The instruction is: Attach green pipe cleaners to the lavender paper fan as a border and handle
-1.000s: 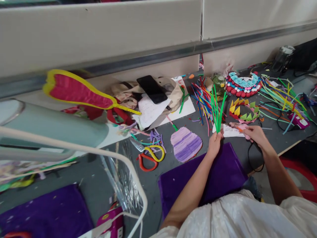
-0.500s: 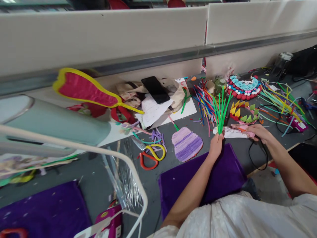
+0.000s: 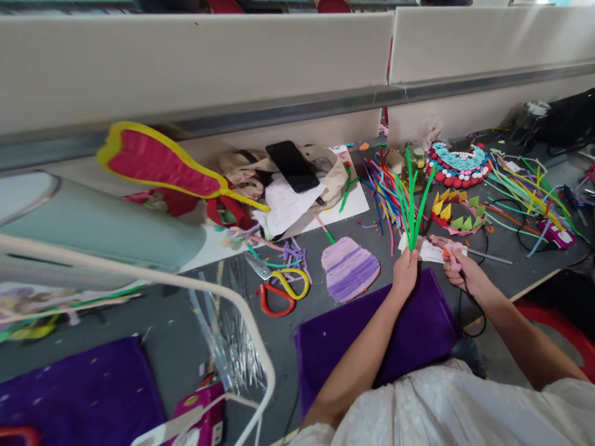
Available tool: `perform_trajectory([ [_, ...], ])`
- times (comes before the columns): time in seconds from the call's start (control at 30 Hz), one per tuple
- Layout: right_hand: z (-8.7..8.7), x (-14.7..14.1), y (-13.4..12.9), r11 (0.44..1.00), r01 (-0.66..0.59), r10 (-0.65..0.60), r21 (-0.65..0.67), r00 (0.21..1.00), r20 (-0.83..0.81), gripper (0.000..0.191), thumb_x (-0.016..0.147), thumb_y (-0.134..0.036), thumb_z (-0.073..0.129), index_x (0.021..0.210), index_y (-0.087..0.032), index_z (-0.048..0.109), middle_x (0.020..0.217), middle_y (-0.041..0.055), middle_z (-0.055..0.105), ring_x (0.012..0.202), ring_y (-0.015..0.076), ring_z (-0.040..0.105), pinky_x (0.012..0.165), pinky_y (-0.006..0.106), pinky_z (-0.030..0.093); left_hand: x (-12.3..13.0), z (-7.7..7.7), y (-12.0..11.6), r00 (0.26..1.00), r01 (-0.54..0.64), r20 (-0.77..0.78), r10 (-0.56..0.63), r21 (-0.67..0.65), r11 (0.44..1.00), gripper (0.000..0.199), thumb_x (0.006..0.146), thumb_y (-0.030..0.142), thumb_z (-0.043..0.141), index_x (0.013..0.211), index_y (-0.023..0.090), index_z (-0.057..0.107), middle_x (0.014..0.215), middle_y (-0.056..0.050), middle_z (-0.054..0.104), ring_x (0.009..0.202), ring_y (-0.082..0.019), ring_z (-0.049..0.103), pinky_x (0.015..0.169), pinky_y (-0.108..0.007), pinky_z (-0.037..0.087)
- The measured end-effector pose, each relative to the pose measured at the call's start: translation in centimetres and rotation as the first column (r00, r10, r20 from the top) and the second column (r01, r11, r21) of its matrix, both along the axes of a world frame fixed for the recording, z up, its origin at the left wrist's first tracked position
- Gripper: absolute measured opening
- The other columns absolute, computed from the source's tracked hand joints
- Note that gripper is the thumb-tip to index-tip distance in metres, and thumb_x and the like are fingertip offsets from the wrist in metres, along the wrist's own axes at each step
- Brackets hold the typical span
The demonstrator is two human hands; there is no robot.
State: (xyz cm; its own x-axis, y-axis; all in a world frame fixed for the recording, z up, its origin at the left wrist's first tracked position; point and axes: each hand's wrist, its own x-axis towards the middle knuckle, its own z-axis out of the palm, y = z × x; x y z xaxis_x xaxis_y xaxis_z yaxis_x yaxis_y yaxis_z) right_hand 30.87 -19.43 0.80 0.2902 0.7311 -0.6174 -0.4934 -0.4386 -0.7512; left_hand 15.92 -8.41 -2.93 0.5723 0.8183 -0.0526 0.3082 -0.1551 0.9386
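My left hand (image 3: 405, 271) grips a bunch of green pipe cleaners (image 3: 411, 197) by their lower ends, and they fan upward above a white paper (image 3: 430, 251). Just to its right, my right hand (image 3: 461, 271) holds a pink glue gun (image 3: 450, 253) with its nozzle pointing left toward the base of the bunch. A black cord (image 3: 470, 310) trails from the gun over the table edge. Both hands are above the far edge of a purple cloth (image 3: 400, 334).
A purple striped craft piece (image 3: 348, 269) and red-and-yellow scissors (image 3: 281, 290) lie to the left. Loose coloured pipe cleaners (image 3: 382, 186), a beaded craft (image 3: 458, 162) and a phone (image 3: 292, 166) on a bag sit farther back. A white wire frame (image 3: 218, 297) stands at near left.
My right hand has lifted the pink glue gun off the white paper and brought it left, close to the base of the green bunch. My left hand has held steady.
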Motion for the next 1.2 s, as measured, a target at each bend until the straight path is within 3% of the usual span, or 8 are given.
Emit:
perform_trajectory([
  [0.13,-0.1,1.1,-0.3,0.994,0.017,0.025,0.106,0.925,-0.379,0.038,0.093,-0.052,0.045,0.070,-0.024,0.034,0.046,-0.0117,0.027,0.032,0.0059,0.018,0.029,0.015,0.019,0.2,0.8,-0.3,0.985,0.053,-0.169,-0.045,0.048,0.997,0.032,0.098,0.040,0.032,0.092,0.020,0.057,0.079,-0.006,0.063,0.076,-0.023,0.060,0.070,-0.031,0.039],
  [0.3,0.2,2.5,-1.1,0.967,0.174,0.053,0.187,0.577,-0.815,0.034,0.099,-0.032,0.043,0.070,-0.024,0.029,0.048,-0.0117,0.033,0.031,0.0039,0.029,0.031,0.012,0.030,0.2,1.4,-0.6,0.954,0.113,-0.289,-0.084,0.085,0.990,0.032,0.100,0.036,0.030,0.102,0.019,0.057,0.088,-0.008,0.067,0.083,-0.023,0.063,0.073,-0.030,0.040],
  [0.43,1.0,2.3,-1.3,0.936,0.323,0.005,0.143,0.391,-0.920,0.030,0.101,-0.026,0.039,0.072,-0.024,0.029,0.053,-0.0104,0.041,0.035,0.0035,0.039,0.032,0.012,0.033,0.3,1.6,-0.7,0.951,0.120,-0.297,-0.088,0.091,0.989,0.031,0.100,0.036,0.030,0.102,0.019,0.057,0.088,-0.008,0.068,0.082,-0.023,0.064,0.070,-0.030,0.039],
  [0.57,1.7,1.9,-1.3,0.917,0.358,0.050,0.174,0.330,-0.943,0.030,0.103,-0.027,0.034,0.073,-0.025,0.029,0.057,-0.0096,0.046,0.038,0.0026,0.044,0.034,0.011,0.035,0.3,1.5,-0.7,0.956,0.115,-0.281,-0.086,0.089,0.989,0.030,0.100,0.036,0.031,0.100,0.020,0.056,0.086,-0.007,0.067,0.081,-0.023,0.064,0.070,-0.030,0.039],
  [0.8,1.0,0.8,-1.5,0.875,0.393,0.094,0.283,0.436,-0.895,0.027,0.103,-0.026,0.032,0.077,-0.022,0.036,0.057,-0.0107,0.049,0.036,0.0009,0.044,0.030,0.008,0.032,0.3,1.4,-0.7,0.969,0.099,-0.235,-0.075,0.092,0.991,0.029,0.099,0.035,0.031,0.096,0.021,0.055,0.085,-0.006,0.066,0.082,-0.023,0.063,0.071,-0.030,0.039],
  [1.0,-1.0,-0.2,-1.5,0.848,0.334,0.067,0.412,0.703,-0.708,0.019,0.099,-0.029,0.045,0.082,-0.020,0.045,0.053,-0.0130,0.041,0.029,0.0001,0.026,0.026,0.008,0.020,0.4,1.2,-0.7,0.982,0.059,-0.182,-0.047,0.059,0.996,0.028,0.098,0.035,0.033,0.093,0.020,0.057,0.082,-0.007,0.066,0.080,-0.023,0.063,0.073,-0.032,0.042],
  [1.1,-1.3,-1.5,-1.2,0.864,0.316,-0.032,0.391,0.811,-0.584,0.023,0.093,-0.037,0.055,0.080,-0.020,0.048,0.050,-0.0133,0.035,0.029,0.0012,0.019,0.025,0.010,0.017,0.4,0.9,-0.7,1.000,-0.021,0.006,0.021,-0.042,0.999,0.031,0.097,0.042,0.036,0.091,0.020,0.058,0.085,-0.008,0.068,0.083,-0.023,0.065,0.075,-0.033,0.047],
  [1.2,-1.2,-3.0,-0.7,0.902,0.294,-0.150,0.315,0.899,-0.411,0.027,0.088,-0.045,0.061,0.082,-0.020,0.052,0.050,-0.0119,0.038,0.031,0.0016,0.021,0.027,0.011,0.017,0.0,1.1,-0.3,0.936,-0.070,0.324,0.141,-0.220,0.973,0.039,0.095,0.052,0.040,0.093,0.019,0.059,0.103,-0.011,0.070,0.092,-0.021,0.067,0.073,-0.030,0.051],
])
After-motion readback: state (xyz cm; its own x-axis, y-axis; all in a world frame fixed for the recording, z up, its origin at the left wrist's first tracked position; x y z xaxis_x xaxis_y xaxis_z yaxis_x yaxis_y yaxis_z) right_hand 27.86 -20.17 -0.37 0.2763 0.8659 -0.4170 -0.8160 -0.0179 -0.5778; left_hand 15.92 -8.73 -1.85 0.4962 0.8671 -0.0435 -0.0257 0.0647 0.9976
